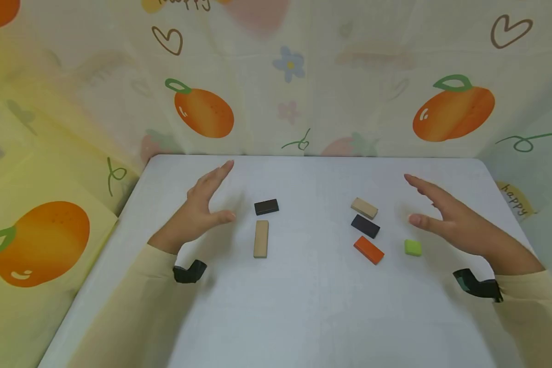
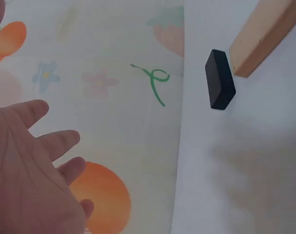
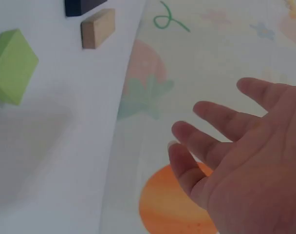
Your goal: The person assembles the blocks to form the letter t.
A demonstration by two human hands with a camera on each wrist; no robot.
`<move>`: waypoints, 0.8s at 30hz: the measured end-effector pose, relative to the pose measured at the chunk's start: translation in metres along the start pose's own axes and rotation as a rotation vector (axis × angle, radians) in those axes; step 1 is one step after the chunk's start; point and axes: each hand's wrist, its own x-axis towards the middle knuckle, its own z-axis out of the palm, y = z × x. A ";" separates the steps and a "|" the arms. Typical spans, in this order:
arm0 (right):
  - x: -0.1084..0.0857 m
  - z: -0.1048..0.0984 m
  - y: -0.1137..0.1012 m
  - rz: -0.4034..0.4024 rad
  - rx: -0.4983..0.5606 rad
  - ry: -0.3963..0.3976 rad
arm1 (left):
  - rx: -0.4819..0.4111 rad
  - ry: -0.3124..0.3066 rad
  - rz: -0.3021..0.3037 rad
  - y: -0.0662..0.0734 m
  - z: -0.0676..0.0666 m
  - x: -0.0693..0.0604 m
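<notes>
Our left grip (image 1: 194, 212), right grip (image 1: 463, 225) spread | only head view shows orange block (image 1: 369, 250) | far bench (image 1: 310, 306) edge well apart, room leftward

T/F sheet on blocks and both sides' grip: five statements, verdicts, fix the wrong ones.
1. The right grip holds the green block. False: it holds nothing; that block lies on the table.
2. The right black block lies between the right tan block and the orange block. True.
3. The left grip holds nothing. True.
4. Three blocks are black. False: two are, the right one and the left black block.
5. The left tan block is longer than the green block. True.
</notes>
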 end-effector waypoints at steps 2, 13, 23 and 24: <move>0.000 0.005 0.001 -0.017 0.020 0.020 | -0.094 0.013 0.031 -0.002 0.004 -0.002; -0.002 0.042 0.012 -0.133 0.074 0.095 | -0.484 0.084 0.089 -0.027 0.038 -0.003; 0.003 0.072 0.023 -0.125 0.097 0.103 | -0.605 0.021 0.073 -0.045 0.067 -0.017; 0.004 0.074 0.024 -0.127 0.097 0.104 | -0.613 0.000 0.077 -0.046 0.068 -0.017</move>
